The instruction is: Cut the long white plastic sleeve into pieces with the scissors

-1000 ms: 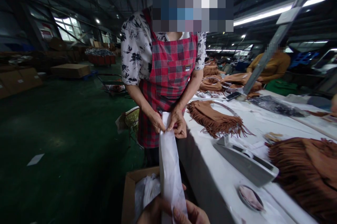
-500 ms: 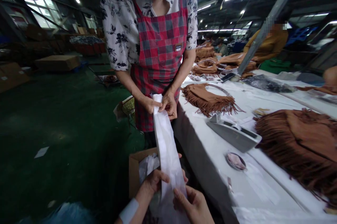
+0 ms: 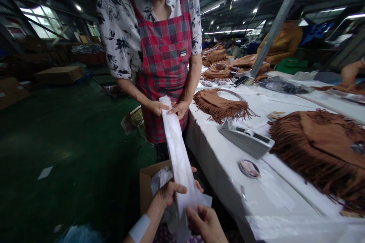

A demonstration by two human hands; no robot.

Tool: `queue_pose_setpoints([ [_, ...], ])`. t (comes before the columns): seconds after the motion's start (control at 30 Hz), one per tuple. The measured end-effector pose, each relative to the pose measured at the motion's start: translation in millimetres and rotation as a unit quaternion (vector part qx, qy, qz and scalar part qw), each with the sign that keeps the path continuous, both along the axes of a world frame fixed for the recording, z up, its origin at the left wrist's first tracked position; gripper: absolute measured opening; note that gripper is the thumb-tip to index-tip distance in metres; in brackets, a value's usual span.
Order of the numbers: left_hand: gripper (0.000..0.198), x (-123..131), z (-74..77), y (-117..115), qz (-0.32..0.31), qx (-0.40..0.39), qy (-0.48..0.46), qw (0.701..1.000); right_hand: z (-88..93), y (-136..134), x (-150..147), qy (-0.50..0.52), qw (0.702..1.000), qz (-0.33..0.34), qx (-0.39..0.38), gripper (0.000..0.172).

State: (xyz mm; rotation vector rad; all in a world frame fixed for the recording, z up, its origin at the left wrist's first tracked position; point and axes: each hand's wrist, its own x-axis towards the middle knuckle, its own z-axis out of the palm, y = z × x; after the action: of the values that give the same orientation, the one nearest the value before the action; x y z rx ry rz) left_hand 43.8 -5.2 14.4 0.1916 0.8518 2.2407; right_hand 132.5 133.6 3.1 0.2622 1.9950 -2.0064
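Note:
A long folded strip of thin white paper (image 3: 177,144) stretches between me and a person in a checked apron (image 3: 165,51). My left hand (image 3: 168,193) grips it from its left side, thumb on top and fingertips showing past the right edge. Lower down, my right hand (image 3: 207,222) pinches the right edge of the strip between thumb and fingers. The far end is held by the other person's two hands (image 3: 169,109). A loose flap of the paper sticks out to the right above my right hand.
Beneath the paper stands a cardboard box (image 3: 145,189) with crumpled white paper in it. The white table (image 3: 211,155) on the right carries brown fringed bags (image 3: 322,148), a grey tape dispenser (image 3: 246,138) and a small round dish (image 3: 249,169). Green floor (image 3: 71,151) lies left.
The view has shifted slightly to the right. A flap of paper now spreads out on the right above my right hand. Both my hands still hold the strip.

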Motion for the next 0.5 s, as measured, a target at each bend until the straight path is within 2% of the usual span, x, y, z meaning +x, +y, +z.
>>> queue_pose_setpoints([
  [0.13,0.063,-6.9,2.4,7.3,0.018,-0.031,0.001,0.999,4.0,1.1,-1.0,0.007,1.0,-0.013,0.013,0.063],
  [0.23,0.054,-13.6,7.3,13.9,0.031,-0.084,-0.024,0.996,10.8,8.0,-2.7,0.015,0.999,-0.014,0.04,0.064],
  [0.3,0.047,-16.9,13.1,16.7,0.031,-0.115,-0.038,0.992,22.5,23.9,-6.6,0.033,0.995,-0.019,0.087,0.062],
  [0.4,0.044,-19.9,27.2,18.4,0.009,-0.123,-0.038,0.992,51.0,61.8,-21.4,0.119,0.98,-0.09,0.132,0.051],
  [0.43,0.044,-20.6,33.4,19.0,-0.004,-0.12,-0.035,0.992,61.3,74.0,-28.9,0.151,0.977,-0.102,0.11,0.058],
  [0.5,0.044,-22.3,47.4,21.9,-0.033,-0.116,-0.033,0.992,79.3,90.4,-45.3,0.198,0.978,-0.045,0.041,0.086],
])
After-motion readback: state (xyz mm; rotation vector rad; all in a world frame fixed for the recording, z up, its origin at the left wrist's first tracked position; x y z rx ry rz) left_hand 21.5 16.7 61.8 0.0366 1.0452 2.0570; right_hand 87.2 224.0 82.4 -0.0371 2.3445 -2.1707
